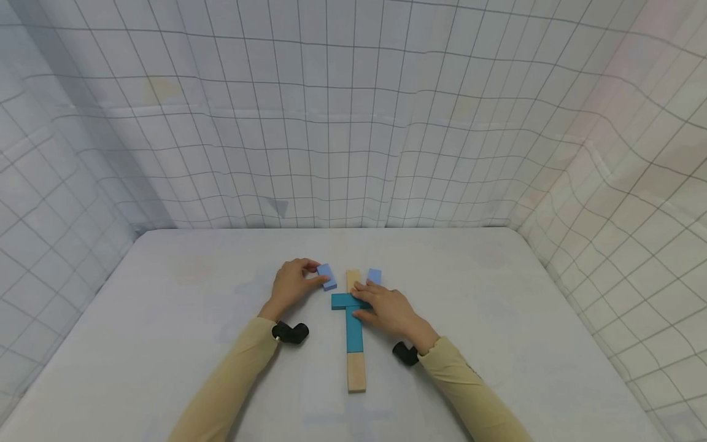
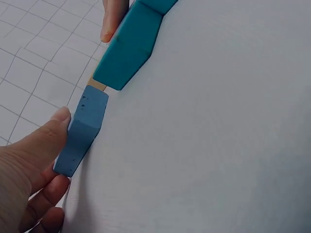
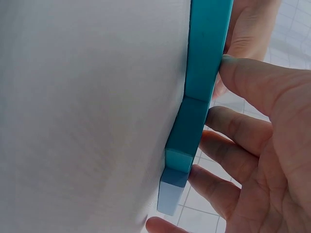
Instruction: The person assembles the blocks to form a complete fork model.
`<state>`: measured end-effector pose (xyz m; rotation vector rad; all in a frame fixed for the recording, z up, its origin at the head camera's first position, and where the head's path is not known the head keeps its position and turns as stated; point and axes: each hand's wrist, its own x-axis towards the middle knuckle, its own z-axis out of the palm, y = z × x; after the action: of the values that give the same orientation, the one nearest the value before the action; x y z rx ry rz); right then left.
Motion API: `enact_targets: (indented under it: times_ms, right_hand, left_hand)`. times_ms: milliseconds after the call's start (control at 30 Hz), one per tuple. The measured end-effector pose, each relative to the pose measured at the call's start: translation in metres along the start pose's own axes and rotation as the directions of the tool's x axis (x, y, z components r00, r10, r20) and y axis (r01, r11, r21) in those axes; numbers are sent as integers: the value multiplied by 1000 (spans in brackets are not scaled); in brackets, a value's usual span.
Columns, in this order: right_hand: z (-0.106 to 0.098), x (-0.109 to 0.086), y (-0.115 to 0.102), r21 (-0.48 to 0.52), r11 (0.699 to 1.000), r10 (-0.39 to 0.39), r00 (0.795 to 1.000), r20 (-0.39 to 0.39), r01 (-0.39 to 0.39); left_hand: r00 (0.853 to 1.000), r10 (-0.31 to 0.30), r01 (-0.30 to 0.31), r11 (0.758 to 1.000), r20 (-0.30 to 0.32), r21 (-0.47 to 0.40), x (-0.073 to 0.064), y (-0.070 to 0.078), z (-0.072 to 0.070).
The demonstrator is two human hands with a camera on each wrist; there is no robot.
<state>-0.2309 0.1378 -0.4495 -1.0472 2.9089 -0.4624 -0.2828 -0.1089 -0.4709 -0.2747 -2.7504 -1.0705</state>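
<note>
My left hand (image 1: 291, 286) pinches a light blue block (image 1: 327, 277) between thumb and fingers, left of the upper wooden block (image 1: 353, 277). In the left wrist view this blue block (image 2: 85, 128) is close over the white surface. My right hand (image 1: 391, 310) lies with extended fingers over a teal crosspiece block (image 1: 340, 301), covering its right part; fingertips reach the upper wooden block. The right thumb touches the long teal block (image 1: 354, 334) below the crosspiece. A lower wooden block (image 1: 356, 372) continues that line. Beyond my right fingers sits another light blue block (image 1: 375, 275).
The blocks lie on a white table (image 1: 166, 344). Grid-patterned cloth (image 1: 353, 123) hangs along the back and both sides. A black wrist camera (image 1: 291, 333) is on the left wrist, another black camera (image 1: 405, 354) on the right.
</note>
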Motion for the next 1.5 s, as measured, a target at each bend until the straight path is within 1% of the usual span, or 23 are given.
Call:
enact_targets:
  times_ms: [200,333,467,633,1100,1500]
  right_hand:
    - [0,0,1,-9,1000,-7,1000,-7,7]
    - [1,0,1,-7,1000,-9,1000,-6,9]
    - [0,0,1,-7,1000,0,1000,2,0]
    - [0,0,1,-3,1000,6,1000,8,-6]
    - [-1,0,0,-2,1000,-13,1000,2,13]
    - [-2,0,-1,13,1000,-15,1000,-1,15]
  left_hand:
    - [1000,16,-16,1000,-23,-21,1,-2,4]
    - [999,7,-9,999,-37,-33,0,-2,6]
    - [1000,-13,12,1000,-22,-29,0,-2,10]
    - [1000,-24,23,1000,-4,-17,-1,-2,13]
    - [999,-19,21,998,25,-65,-4,-4,9]
    - [999,-19,21,998,37,-58,-3,-5,10]
